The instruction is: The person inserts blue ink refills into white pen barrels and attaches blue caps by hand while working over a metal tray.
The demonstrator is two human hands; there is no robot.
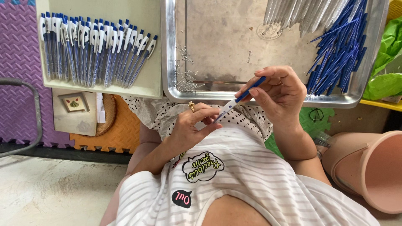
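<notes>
A white and blue ballpoint pen is held between both hands above my lap. My left hand pinches the pen's white lower end, and it wears a gold ring. My right hand grips the blue upper end with its fingertips. Just beyond the hands lies a metal tray. Its right side holds a pile of blue refills, and clear pen barrels lie at its top. Small metal springs are scattered on the tray's left part.
A pale flat tray at the left holds a row of several finished white and blue pens. A pink plastic bucket lies at the lower right. Green bags sit at the right edge. Purple and orange foam mats cover the floor.
</notes>
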